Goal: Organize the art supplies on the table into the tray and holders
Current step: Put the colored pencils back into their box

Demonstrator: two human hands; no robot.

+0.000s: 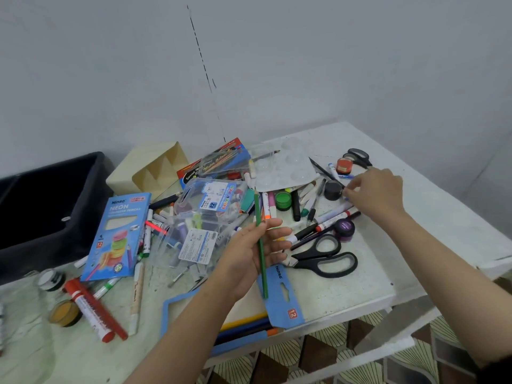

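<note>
My left hand (250,253) holds a green pencil (261,245) upright over the middle of the cluttered white table (382,275). My right hand (374,192) reaches to the far right of the pile, its fingertips pinching a thin dark pencil (322,169) beside a black paint pot (332,189). A cream wooden holder (149,169) stands at the back left, next to a dark tray (41,206). Markers, pens and paint pots lie scattered between them.
Black scissors (325,257) lie right of my left hand; a second pair (358,156) sits at the far right. A blue neon pencil box (119,234), clear plastic cases (213,200), a red marker (94,309) and an open blue pencil pack (282,297) crowd the near side.
</note>
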